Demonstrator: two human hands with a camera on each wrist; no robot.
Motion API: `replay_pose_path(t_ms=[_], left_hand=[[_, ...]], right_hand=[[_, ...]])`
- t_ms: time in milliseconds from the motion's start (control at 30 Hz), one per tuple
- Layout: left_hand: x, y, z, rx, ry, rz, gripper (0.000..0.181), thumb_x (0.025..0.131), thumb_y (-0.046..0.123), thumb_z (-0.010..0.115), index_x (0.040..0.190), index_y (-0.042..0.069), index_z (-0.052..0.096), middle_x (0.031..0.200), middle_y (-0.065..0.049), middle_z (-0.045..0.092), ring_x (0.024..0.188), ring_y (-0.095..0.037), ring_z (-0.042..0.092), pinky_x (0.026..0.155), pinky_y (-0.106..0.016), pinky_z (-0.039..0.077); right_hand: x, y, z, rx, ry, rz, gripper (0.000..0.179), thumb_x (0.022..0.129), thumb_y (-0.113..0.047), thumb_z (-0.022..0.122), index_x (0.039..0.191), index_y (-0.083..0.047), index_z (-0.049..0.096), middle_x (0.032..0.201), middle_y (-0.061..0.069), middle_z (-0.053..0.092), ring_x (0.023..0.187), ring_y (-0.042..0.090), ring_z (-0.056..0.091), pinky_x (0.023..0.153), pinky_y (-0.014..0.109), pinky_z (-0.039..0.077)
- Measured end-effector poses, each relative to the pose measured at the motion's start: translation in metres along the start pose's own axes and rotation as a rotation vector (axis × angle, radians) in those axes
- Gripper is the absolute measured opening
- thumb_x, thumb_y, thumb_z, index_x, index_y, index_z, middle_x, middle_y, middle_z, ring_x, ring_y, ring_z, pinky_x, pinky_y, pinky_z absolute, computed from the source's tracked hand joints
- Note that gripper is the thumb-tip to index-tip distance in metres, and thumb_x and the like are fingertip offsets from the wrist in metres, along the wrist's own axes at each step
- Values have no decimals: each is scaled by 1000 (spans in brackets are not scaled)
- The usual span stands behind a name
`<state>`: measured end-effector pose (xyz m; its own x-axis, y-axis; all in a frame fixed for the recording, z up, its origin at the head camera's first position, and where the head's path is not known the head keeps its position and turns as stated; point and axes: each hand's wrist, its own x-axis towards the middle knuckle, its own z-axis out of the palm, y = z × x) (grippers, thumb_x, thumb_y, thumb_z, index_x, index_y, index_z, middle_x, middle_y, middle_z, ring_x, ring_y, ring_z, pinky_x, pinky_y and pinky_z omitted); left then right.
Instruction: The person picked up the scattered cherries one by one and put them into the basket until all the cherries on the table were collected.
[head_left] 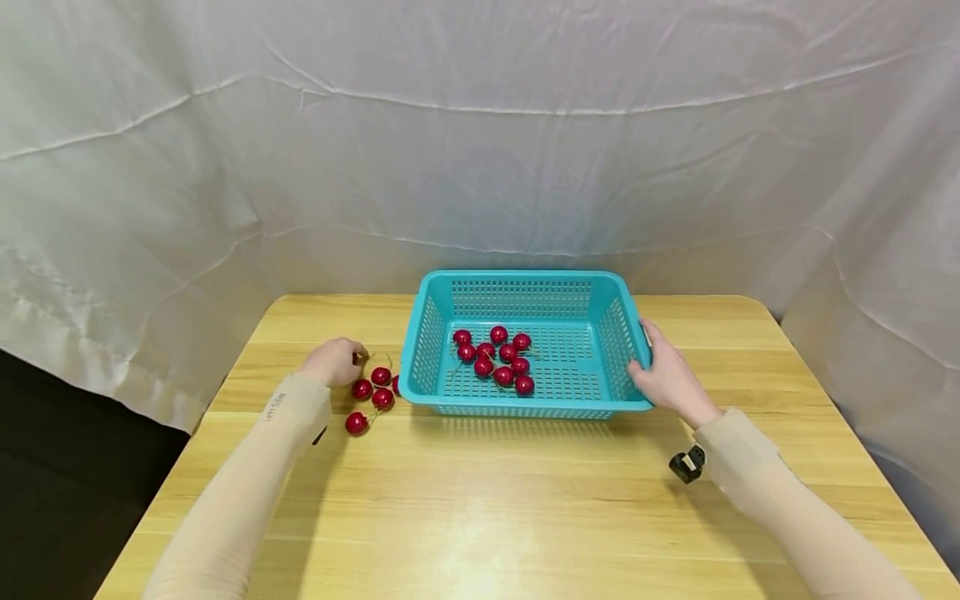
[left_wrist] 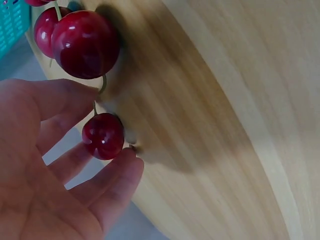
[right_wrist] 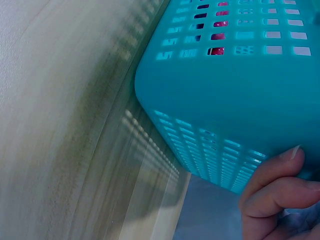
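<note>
Basket of turquoise lattice holds a cluster of red cherries in the left half of its floor, and the right hand has its grip curled around the right end. Just outside the left wall, loose cherries lie on the near side of the left hand and between it and the basket, its grip pinching a stemmed cherry by the stem. Beneath them is a pale wood-grained counter, with wrinkled whitish cloth hanging behind and at both sides.
</note>
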<state>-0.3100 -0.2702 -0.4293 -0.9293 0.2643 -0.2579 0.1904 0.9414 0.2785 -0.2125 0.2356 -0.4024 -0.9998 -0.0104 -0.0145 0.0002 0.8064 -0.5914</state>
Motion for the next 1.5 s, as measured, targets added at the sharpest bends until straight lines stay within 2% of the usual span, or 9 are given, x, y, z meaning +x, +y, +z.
replay_pose_path(t_ms=[333,700,967,1267,1500], left_hand=[[0,-3,4,4,65,11,32,91,2,58,121,-2,68,126,-27,67,120,-46,61,106,-58,47],[-3,-4,4,-21,140,21,27,86,0,60,110,-2,71,114,-25,71,109,-43,65,98,-56,52],[-4,-6,-2,-50,153,-5,22,87,6,65,108,-1,67,105,-23,70,97,-37,66,91,-53,54],[-5,-6,-10,-88,155,-21,21,88,10,68,106,-1,65,91,-16,67,82,-28,60,76,-41,51],[-2,-5,-19,-104,164,6,21,87,9,69,105,-3,65,86,-14,64,78,-26,58,73,-39,49]], right_hand=[[1,0,0,-1,3,-4,81,94,-10,52,160,3,7,136,43,49,104,46,63,80,53,57],[0,-1,0,4,-1,2,82,94,-10,52,160,2,6,136,43,48,103,46,63,78,51,59],[1,0,1,8,4,-6,82,93,-9,52,160,3,7,133,43,49,100,45,64,76,49,59],[1,0,1,13,5,-5,82,93,-9,52,160,3,7,136,43,48,102,45,64,75,48,59],[1,0,1,14,3,-3,82,94,-9,52,160,3,7,137,43,47,103,46,63,76,49,60]])
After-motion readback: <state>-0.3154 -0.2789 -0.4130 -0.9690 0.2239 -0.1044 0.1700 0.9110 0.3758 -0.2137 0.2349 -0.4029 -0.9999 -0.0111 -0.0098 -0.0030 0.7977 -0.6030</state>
